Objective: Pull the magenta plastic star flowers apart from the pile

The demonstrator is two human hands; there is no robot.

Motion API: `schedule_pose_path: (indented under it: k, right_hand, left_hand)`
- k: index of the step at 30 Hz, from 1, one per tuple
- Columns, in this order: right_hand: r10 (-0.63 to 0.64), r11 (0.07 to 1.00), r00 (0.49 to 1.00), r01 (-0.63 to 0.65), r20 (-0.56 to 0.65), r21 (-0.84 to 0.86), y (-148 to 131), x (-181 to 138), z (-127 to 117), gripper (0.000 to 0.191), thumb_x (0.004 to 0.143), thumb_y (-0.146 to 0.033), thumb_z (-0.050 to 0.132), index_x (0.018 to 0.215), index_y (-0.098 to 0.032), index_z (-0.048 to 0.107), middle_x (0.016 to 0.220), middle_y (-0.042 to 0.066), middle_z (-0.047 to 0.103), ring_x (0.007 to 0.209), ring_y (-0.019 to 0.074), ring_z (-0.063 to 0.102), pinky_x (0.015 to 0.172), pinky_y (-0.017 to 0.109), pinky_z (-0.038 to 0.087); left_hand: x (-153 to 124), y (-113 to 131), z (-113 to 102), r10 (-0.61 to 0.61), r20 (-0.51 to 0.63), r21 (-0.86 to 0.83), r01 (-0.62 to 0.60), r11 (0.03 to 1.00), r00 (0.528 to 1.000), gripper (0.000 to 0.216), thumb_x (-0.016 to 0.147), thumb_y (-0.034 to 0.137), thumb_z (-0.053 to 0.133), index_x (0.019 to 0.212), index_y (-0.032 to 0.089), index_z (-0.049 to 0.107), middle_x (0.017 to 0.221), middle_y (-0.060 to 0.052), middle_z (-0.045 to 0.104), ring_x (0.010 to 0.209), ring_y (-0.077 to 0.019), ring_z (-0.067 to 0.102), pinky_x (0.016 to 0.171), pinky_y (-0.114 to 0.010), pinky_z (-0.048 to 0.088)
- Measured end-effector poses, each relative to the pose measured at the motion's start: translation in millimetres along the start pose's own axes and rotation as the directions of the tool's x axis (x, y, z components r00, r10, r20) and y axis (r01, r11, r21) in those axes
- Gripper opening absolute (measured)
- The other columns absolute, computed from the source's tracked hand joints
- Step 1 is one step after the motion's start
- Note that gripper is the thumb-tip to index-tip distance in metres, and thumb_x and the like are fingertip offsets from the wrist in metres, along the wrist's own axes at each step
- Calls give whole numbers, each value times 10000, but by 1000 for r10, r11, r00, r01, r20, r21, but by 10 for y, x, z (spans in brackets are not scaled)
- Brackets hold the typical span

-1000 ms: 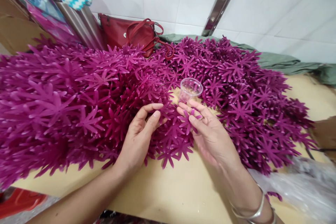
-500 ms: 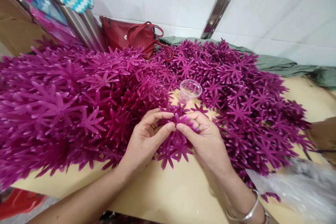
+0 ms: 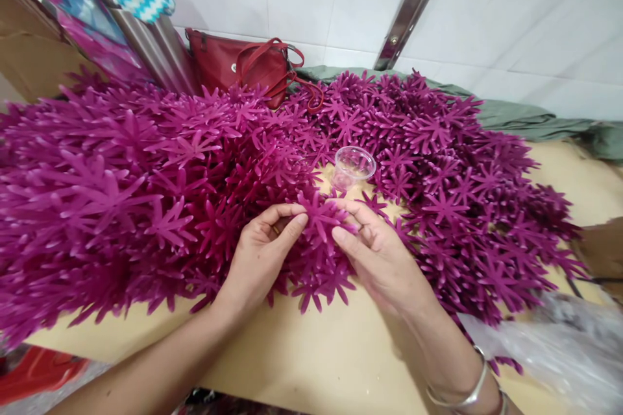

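A magenta artificial flower (image 3: 318,215) with long finger-like petals is stretched between my two hands, in front of a big heap of the same kind. My left hand (image 3: 263,246) pinches a petal tip on its left side between thumb and forefinger. On the other side, the closed fingers of my right hand (image 3: 382,253) grip its right petals, partly hiding them. More flowers (image 3: 321,285) lie just below, on the tan board (image 3: 292,356). Beyond my hands stands a small clear plastic cup (image 3: 355,165); what it contains is hard to make out.
Magenta flowers are heaped on the left (image 3: 107,194) and right (image 3: 448,201). At the back, a red handbag (image 3: 224,61) leans near a metal post (image 3: 158,52) by the tiled wall. Clear plastic wrap (image 3: 549,350) lies at the right, a red plastic object (image 3: 43,373) at lower left.
My hands have moved apart, the left one shifting left. The flower, earlier bunched between the fingertips, now lies spread open facing me.
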State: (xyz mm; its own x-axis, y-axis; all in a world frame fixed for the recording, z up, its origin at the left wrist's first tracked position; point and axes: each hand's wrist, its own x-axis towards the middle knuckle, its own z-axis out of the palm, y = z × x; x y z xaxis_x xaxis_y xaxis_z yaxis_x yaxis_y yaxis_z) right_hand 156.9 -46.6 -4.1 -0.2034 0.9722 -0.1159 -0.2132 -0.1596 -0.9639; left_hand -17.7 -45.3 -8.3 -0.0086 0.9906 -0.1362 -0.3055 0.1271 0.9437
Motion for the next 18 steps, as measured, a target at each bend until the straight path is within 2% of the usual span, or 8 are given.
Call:
schedule_pose_path:
  k: [2, 4, 8, 15, 18]
  right_hand:
    - [10, 999, 1000, -10, -15, 48, -19, 17, 15, 404, 845, -404, 820, 1206, -308, 667, 973, 5, 758, 781, 170, 687, 742, 301, 574]
    - [-4, 998, 997, 10, -82, 67, -25, 38, 23, 348, 807, -399, 848, 1093, -289, 682, 896, -8, 759, 748, 163, 685, 724, 289, 573]
    - [-88, 995, 979, 80, -183, -53, -12, 51, -5, 247, 804, -407, 850, 900, -245, 689, 770, -28, 714, 654, 125, 615, 647, 242, 511]
    - [-203, 958, 960, 154, -192, -243, 13, 41, -74, 181, 916, -405, 744, 860, -242, 689, 679, -48, 611, 584, 113, 500, 580, 242, 410]
    - [-243, 938, 944, 170, -223, -303, -2, 49, -76, 163, 923, -378, 727, 832, -245, 703, 702, -47, 604, 590, 112, 487, 582, 247, 397]
  left_hand:
    - [10, -5, -16, 5, -43, -31, -7, 999, 999, 212, 841, 346, 835, 991, 211, 769, 904, 11, 721, 797, -85, 601, 756, -179, 487]
    - [15, -6, -25, 11, -64, -49, -14, 999, 998, 229, 835, 343, 843, 1003, 207, 765, 910, 10, 720, 800, -81, 601, 758, -168, 489]
    - [22, 2, -35, 8, -96, -66, -14, 998, 995, 246, 853, 362, 831, 1036, 213, 760, 859, 22, 683, 732, -59, 560, 690, -134, 473]
    - [23, 44, -19, 85, -151, -145, -107, 984, 985, 191, 848, 320, 838, 987, 211, 765, 883, 22, 684, 777, -60, 594, 748, -138, 501]
    - [20, 55, -10, 93, -165, -157, -119, 980, 982, 184, 842, 315, 842, 979, 215, 768, 899, 22, 692, 787, -62, 605, 765, -146, 508]
